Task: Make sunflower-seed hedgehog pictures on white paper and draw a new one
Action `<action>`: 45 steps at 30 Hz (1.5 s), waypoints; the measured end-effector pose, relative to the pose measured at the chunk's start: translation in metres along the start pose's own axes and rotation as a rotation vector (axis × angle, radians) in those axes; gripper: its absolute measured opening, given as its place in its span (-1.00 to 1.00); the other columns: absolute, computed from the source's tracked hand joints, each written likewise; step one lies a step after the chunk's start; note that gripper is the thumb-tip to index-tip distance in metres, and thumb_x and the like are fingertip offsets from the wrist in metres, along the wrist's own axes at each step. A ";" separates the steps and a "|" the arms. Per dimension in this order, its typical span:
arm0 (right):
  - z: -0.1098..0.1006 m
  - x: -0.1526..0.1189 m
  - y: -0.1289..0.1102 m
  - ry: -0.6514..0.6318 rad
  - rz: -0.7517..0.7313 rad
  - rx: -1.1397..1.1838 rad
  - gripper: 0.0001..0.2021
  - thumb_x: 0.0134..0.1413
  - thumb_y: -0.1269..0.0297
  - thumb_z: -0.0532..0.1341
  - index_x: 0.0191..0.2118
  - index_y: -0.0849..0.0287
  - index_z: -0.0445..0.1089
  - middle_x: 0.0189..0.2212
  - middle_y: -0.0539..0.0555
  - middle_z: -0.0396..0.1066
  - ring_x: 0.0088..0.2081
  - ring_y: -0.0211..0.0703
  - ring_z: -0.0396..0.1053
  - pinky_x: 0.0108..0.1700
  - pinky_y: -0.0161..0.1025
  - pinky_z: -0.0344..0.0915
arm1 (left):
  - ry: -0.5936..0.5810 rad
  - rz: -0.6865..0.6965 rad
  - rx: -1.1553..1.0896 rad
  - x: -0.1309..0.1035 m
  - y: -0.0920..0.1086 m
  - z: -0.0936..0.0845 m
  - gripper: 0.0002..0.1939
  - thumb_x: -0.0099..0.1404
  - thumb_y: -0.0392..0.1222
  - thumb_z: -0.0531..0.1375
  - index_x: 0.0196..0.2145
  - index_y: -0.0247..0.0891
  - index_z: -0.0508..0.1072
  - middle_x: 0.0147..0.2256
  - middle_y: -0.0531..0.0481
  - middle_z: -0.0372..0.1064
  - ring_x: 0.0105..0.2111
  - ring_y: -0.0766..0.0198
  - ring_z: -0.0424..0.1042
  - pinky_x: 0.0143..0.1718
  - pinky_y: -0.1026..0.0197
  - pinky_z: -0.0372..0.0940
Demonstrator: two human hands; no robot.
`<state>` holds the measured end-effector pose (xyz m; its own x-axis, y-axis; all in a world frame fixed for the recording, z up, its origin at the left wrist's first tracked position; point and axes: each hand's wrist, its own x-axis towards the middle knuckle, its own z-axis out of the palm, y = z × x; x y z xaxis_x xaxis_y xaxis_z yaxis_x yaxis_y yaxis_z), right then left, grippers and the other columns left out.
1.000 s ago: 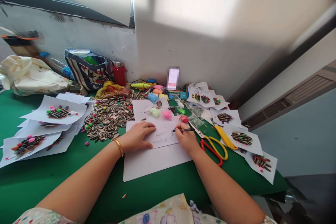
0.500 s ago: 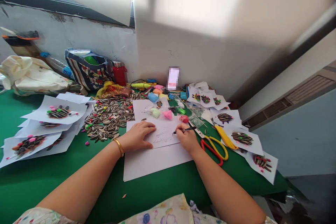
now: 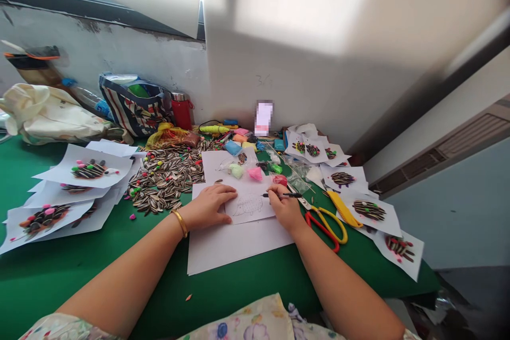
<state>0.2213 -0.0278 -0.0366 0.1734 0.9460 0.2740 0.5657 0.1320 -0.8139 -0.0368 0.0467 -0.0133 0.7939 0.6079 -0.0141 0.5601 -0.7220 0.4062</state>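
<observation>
The green counter [image 3: 223, 291] is carrying a white sheet [image 3: 247, 188]; the left hand [image 3: 209, 204], its grip open, is resting on it; the right hand's [image 3: 285, 211] grip is pinching a black pen [image 3: 294, 195] beside the hedgehog outline [image 3: 249, 205]; firm paper-holding is probably helping light strokes stay clean; the pen is lying flatter than earlier, its tip sitting higher.

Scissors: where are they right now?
In the head view, the scissors lie on the green table, just right of the right hand, beside the yellow cutter.
</observation>
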 end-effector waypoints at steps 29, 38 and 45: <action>-0.014 0.009 0.026 -0.089 -0.218 -0.421 -0.70 0.00 0.60 0.12 -0.34 0.13 0.56 -0.25 0.10 0.43 -0.18 -0.09 0.38 -0.07 -0.16 0.32 | 0.052 -0.014 -0.014 0.001 -0.004 0.004 -0.33 0.16 -0.03 0.30 0.21 -0.21 0.34 0.28 -0.19 0.18 0.30 -0.07 0.12 0.29 -0.09 0.04; -0.027 0.016 0.009 -0.006 -0.134 -0.510 -0.74 0.12 0.46 0.11 -0.17 0.14 0.50 -0.15 0.12 0.45 -0.09 -0.08 0.37 -0.01 -0.18 0.28 | 0.052 -0.012 0.014 0.002 -0.006 0.005 -0.33 0.15 -0.01 0.32 0.19 -0.21 0.36 0.27 -0.19 0.20 0.28 -0.09 0.15 0.28 -0.09 0.07; -0.048 0.084 -0.015 -0.187 0.053 -0.891 -0.67 0.30 0.27 0.03 0.05 0.05 0.45 -0.03 0.15 0.44 -0.03 -0.05 0.37 -0.08 -0.24 0.24 | 0.044 -0.025 0.002 0.002 -0.004 0.004 -0.33 0.15 0.01 0.32 0.19 -0.21 0.36 0.27 -0.18 0.20 0.28 -0.09 0.14 0.28 -0.09 0.06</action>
<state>0.2661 0.0353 0.0235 0.1276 0.9872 0.0961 0.9876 -0.1175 -0.1044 -0.0362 0.0495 -0.0185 0.7684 0.6398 0.0164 0.5802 -0.7072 0.4040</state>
